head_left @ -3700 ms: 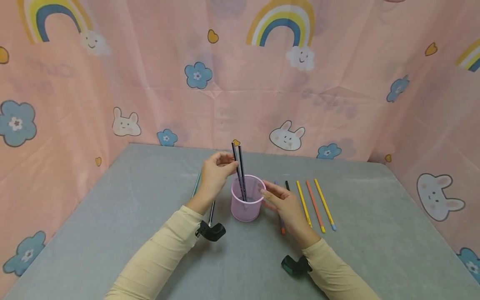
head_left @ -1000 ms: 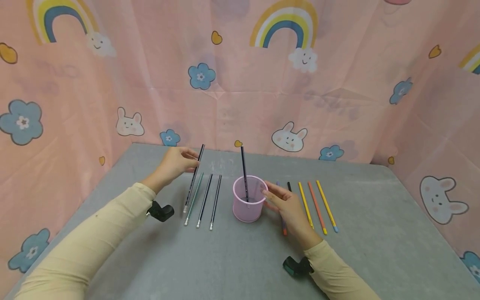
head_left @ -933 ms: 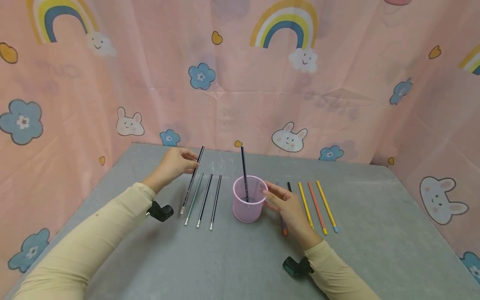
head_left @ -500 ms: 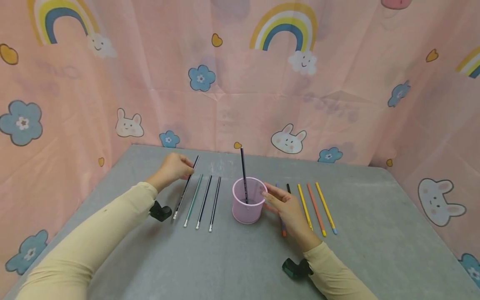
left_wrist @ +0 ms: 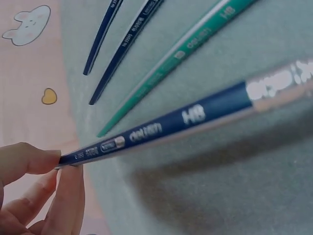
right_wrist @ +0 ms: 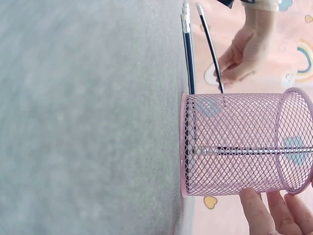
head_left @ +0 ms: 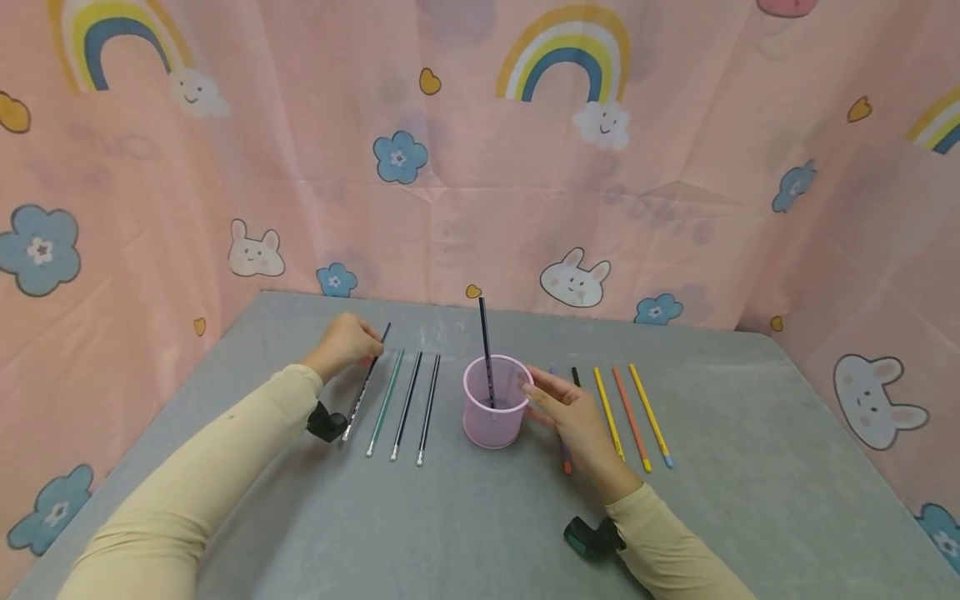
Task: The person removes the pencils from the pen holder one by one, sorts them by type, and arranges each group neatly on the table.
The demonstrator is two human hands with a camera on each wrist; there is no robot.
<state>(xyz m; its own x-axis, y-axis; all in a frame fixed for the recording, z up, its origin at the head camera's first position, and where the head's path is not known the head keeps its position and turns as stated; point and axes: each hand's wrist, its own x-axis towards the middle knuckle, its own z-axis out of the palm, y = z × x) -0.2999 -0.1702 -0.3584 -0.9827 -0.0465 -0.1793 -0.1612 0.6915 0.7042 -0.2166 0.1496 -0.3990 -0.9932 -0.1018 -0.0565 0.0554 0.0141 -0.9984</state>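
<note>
My left hand [head_left: 347, 343] pinches a dark blue pencil [head_left: 363, 398] near its far end, at the left of the row of pencils. In the left wrist view the pencil [left_wrist: 146, 134] reads HB, and its silver eraser end points at the camera. Its shadow lies apart from it on the table. My right hand [head_left: 577, 417] holds the pink mesh pencil cup [head_left: 491, 427] at its right side, thumb near the rim and fingers along the wall. One dark pencil [head_left: 486, 342] stands in the cup, leaning slightly, eraser end down in the right wrist view.
Between left hand and cup lie a green pencil [head_left: 385, 404] and two dark blue pencils [head_left: 406, 408]. Right of the cup lie several pencils, among them a yellow pencil [head_left: 651, 415] and an orange pencil [head_left: 632, 418]; my right hand partly covers some. A pink patterned cloth [head_left: 480, 208] surrounds the grey table [head_left: 750, 467].
A second pencil left the cup in my left hand. That hand carried it left past the row, then lowered it toward the table. My right hand stayed at the cup.
</note>
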